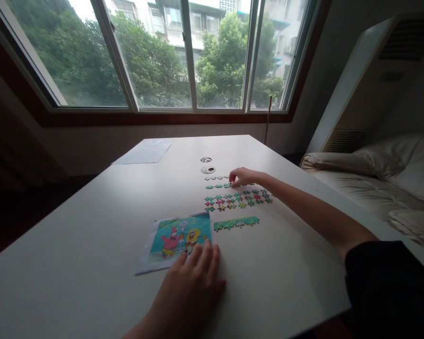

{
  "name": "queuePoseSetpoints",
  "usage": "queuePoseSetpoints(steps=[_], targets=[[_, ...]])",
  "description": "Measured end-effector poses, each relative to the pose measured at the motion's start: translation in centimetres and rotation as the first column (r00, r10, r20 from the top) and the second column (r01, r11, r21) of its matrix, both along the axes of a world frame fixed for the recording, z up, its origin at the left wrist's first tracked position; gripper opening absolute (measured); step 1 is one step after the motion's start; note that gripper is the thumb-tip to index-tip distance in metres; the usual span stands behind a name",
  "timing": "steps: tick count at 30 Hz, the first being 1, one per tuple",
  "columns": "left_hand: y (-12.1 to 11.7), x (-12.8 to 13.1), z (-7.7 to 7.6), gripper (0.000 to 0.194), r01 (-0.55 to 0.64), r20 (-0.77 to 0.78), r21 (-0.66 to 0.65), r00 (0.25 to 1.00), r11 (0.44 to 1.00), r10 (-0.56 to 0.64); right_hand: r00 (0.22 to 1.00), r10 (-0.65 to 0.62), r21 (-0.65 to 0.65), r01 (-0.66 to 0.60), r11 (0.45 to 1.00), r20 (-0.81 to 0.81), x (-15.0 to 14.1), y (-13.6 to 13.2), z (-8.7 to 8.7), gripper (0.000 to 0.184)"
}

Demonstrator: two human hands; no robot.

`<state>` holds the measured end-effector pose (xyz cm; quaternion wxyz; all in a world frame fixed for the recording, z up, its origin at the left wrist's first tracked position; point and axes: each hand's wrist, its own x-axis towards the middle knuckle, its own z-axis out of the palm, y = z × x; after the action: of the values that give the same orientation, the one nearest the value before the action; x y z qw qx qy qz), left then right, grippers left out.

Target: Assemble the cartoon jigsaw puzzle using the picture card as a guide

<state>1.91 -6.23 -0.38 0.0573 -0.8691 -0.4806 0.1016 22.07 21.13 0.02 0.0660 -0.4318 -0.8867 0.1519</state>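
Note:
My left hand (194, 275) lies palm down with fingers stretched over the lower right part of a printed cartoon picture sheet (176, 235), hiding that corner. Stretched far forward, my right hand (244, 176) has its fingertips pinched down on a small teal puzzle piece in a row of loose teal pieces (217, 187); the fingers partly cover it. Behind that row runs another of pale pieces (214, 178). Nearer me are rows of mixed teal, pink and yellow pieces (229, 201). A joined puzzle strip (236, 223) lies just right of the sheet.
All this rests on a white table (92, 249). Two round table inserts (208, 170) sit beyond the pieces. White paper (141, 153) lies at the far left. A padded sofa (381, 179) stands to the right, and a window (155, 61) is ahead.

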Motion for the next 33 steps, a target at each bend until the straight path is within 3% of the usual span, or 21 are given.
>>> queuePoseSetpoints(steps=[4,8,10,13,17,22,33], targets=[[0.2,0.0,-0.2,0.048,0.009,-0.011,0.002,1.000,1.000,-0.009,0.997,0.002,-0.002,-0.002,1.000,-0.080,0.1,-0.7,0.1,0.016],[0.1,0.0,-0.3,0.048,0.016,-0.010,0.010,1.000,1.000,-0.016,0.983,0.010,-0.012,-0.012,1.000,-0.182,1.5,-3.1,0.5,0.019],[0.0,0.0,-0.2,0.047,0.012,-0.012,0.007,1.000,1.000,-0.012,0.970,0.014,-0.073,-0.032,0.997,-0.242,2.9,-4.8,0.7,0.025],[0.0,0.0,-0.1,0.047,0.014,-0.013,0.006,1.000,1.000,-0.014,0.939,0.001,-0.268,-0.100,0.958,-0.344,5.5,-7.6,0.8,0.033],[0.1,-0.1,-0.2,0.047,0.026,-0.006,0.013,1.000,1.000,-0.026,0.941,-0.028,-0.375,-0.107,0.921,-0.338,8.1,-11.1,0.1,0.033],[0.2,-0.1,-0.6,0.047,0.038,0.003,0.024,0.999,0.999,-0.038,0.943,-0.074,-0.337,-0.042,0.941,-0.326,8.5,-13.5,-1.2,0.029],[0.1,-0.1,-0.4,0.045,0.050,0.006,0.051,0.999,0.997,-0.051,0.949,-0.059,-0.200,-0.004,0.980,-0.308,8.1,-13.7,-2.0,0.030]])
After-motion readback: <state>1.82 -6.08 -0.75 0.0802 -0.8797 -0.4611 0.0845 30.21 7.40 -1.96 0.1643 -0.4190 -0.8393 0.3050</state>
